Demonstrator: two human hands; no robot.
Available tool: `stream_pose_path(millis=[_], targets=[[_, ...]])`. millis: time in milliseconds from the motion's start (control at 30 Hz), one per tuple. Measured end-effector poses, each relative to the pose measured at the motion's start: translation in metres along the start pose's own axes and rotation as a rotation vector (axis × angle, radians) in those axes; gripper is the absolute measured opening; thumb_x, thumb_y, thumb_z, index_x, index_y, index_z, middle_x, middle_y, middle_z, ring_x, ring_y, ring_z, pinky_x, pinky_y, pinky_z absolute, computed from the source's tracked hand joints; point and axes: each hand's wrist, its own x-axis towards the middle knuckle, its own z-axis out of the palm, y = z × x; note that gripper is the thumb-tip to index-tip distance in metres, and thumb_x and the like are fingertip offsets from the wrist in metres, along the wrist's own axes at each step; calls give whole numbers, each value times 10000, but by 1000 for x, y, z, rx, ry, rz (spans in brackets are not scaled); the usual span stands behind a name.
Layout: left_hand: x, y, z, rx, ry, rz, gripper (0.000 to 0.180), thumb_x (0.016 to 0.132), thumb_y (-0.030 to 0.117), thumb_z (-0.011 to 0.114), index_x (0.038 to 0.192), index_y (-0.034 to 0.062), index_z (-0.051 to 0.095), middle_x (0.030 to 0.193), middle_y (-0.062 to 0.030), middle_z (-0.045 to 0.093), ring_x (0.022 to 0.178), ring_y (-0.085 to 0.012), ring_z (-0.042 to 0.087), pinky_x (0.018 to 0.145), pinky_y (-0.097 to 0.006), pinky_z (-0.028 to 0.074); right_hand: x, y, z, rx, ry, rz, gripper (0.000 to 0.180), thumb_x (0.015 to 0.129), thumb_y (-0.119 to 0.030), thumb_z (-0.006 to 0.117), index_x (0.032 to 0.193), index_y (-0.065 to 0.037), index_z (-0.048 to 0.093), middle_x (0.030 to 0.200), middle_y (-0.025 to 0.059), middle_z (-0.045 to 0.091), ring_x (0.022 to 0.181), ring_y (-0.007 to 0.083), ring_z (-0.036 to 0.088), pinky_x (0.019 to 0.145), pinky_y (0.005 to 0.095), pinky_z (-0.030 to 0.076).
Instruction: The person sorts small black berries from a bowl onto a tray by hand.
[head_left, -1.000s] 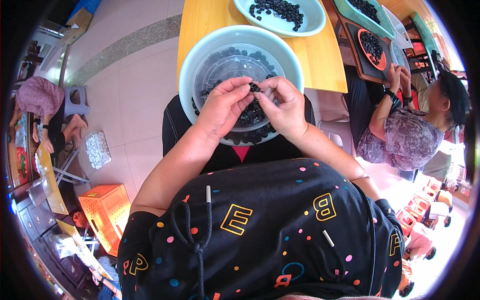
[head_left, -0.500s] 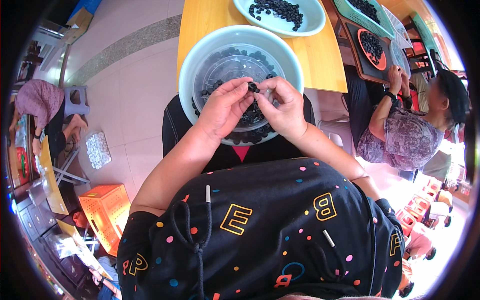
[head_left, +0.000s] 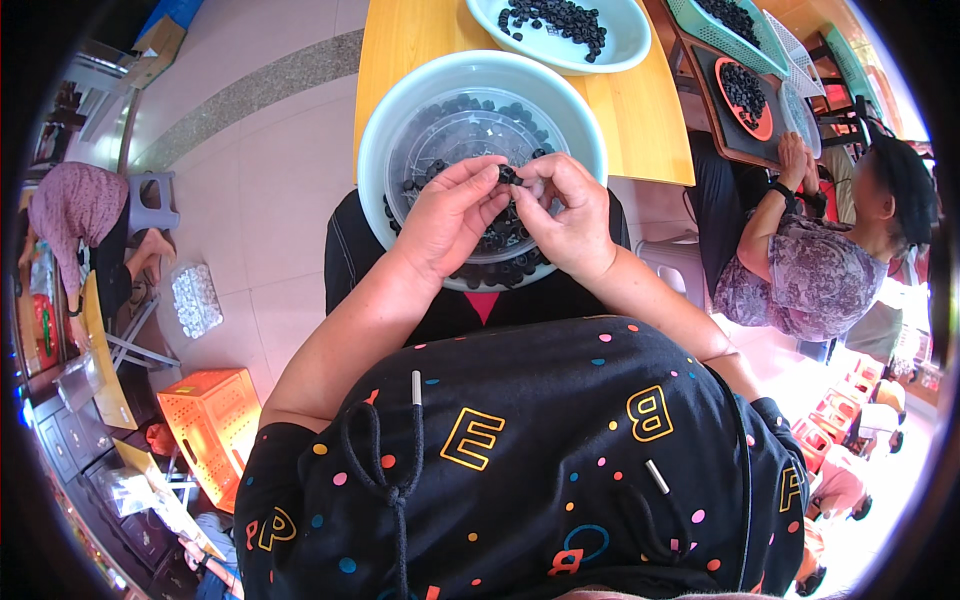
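Between the fingertips of both hands is a small round black part [head_left: 508,175], too small to tell its exact kind. My left hand [head_left: 455,212] pinches it from the left with thumb and forefinger. From the right, my right hand [head_left: 566,215] closes thumb and forefinger on its other edge. Both hands are over a large light-blue basin [head_left: 378,130] in front of me. Inside the basin sits a clear, shallow round tray [head_left: 455,125], with many similar black pieces [head_left: 500,270] in and around it. My hands hide part of the tray.
A second light-blue basin [head_left: 635,45] holding black pieces stands on the yellow table [head_left: 640,130]. At the right, a person [head_left: 810,260] works at a dark table with an orange dish [head_left: 768,122] of black pieces. An orange crate [head_left: 205,425] stands on the floor at left.
My hands stay in nearly the same place; the black part has shifted slightly between my fingertips. The person at right has lowered their hands a little, and the person at left has moved an arm.
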Motion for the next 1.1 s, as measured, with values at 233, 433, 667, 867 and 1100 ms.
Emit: stream_pose_path(millis=[233,433,667,867,1100], targets=[[-2,-1,3,64,26,37,206,911,111,574,1078,-2,613,1018,-82,621,945,-147,589,879,-275,481,3,7,-3,45,-79,14,174,747,21,696,891,-16,604,782,28,552,587,55,498,507,197,401],[-4,-3,5,95,24,55,211,916,119,568,1078,-7,615,1030,-95,626,960,-158,596,879,-288,487,1,13,2,309,-45,155,194,772,22,691,944,-21,613,872,17,548,656,38,506,565,188,428],[-6,-5,5,115,-32,92,225,944,121,513,1123,6,586,1080,-114,619,1013,-176,591,933,-317,472,1,13,3,569,-122,304,260,809,16,668,1064,-4,620,917,-15,543,791,42,513,668,191,455],[-8,-7,9,121,-45,109,232,950,123,499,1136,5,574,1094,-111,610,1021,-177,590,936,-321,471,0,11,0,588,-175,427,208,854,-45,646,1055,10,637,874,-14,567,815,58,535,722,193,461],[-10,-7,15,165,17,139,221,936,96,525,1112,-26,581,1059,-123,620,992,-186,606,899,-320,503,2,7,1,667,-161,463,204,887,-63,613,1062,40,625,924,30,629,834,82,584,724,217,496]])
